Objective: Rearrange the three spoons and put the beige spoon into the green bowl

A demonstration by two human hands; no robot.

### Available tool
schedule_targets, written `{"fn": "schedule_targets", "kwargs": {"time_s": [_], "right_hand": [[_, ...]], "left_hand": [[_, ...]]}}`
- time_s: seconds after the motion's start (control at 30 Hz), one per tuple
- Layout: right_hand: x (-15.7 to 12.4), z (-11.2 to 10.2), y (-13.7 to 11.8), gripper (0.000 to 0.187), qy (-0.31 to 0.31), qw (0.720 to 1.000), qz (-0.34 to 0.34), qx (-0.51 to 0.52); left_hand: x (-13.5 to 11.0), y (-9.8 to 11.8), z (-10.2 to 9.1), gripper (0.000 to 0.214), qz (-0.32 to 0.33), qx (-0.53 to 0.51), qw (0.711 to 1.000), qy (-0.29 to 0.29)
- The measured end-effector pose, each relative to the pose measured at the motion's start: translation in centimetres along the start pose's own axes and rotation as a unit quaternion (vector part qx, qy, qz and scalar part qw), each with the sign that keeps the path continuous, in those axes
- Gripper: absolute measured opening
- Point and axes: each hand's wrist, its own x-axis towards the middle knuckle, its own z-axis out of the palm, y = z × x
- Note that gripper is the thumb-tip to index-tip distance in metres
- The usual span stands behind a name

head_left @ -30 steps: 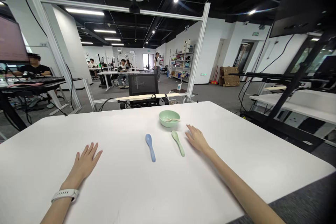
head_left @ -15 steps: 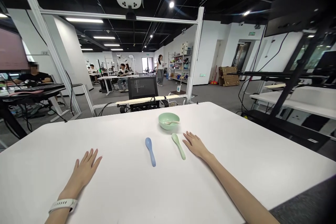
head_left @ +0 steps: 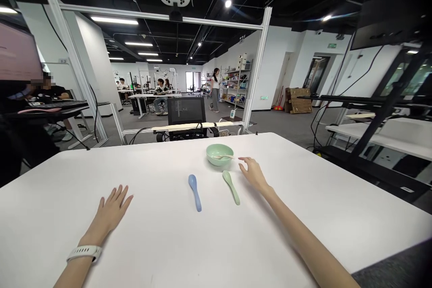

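- From my remote seat I see the light green bowl (head_left: 218,162) near the far edge of the table (head_left: 162,243), round, smooth-walled and softly glossy, perhaps plastic.
- Inside it lies a cream-coloured spoon (head_left: 227,157), its handle reaching across the right side of the rim.
- I find a pale green spoon (head_left: 231,188) lying just nearer than the bowl, slanted, with an oval head and a smooth, widening handle.
- To its left rests a blue spoon (head_left: 195,192) of much the same shape, its head also pointing away from me.
- The right hand (head_left: 254,174) is just beside the bowl's right side, fingers bent and thumb parted from them; whether it touches the tabletop, I cannot tell.
- The left hand (head_left: 110,213) is palm down with fingers fanned, well apart from the spoons, a pale slotted wristband (head_left: 84,253) behind it.
- The tabletop reads matte white and flat, with rounded far corners.
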Motion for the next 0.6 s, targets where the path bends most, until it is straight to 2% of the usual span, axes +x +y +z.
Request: {"fn": "schedule_targets", "kwargs": {"time_s": [0.1,0.3,0.47,0.6], "right_hand": [[3.4,-1.1,-2.4,0.038,0.004,1.000,-0.017,-0.021],[8.9,-1.2,-6.5,0.028,-0.124,0.988,-0.002,-0.094],[10.4,0.4,-7.9,0.014,-0.154,0.983,0.031,-0.098],[10.4,0.3,-7.9,0.014,-0.110,0.991,0.033,-0.070]], "left_hand": [[-0.1,0.1,-0.1,0.078,0.001,0.001,1.000,0.000],[-0.1,0.3,0.1,0.078,-0.005,0.006,1.000,0.001],[-0.3,0.3,0.3,0.077,-0.002,0.002,1.000,0.006],[-0.3,0.3,0.3,0.076,-0.001,0.000,1.000,0.007]]}}
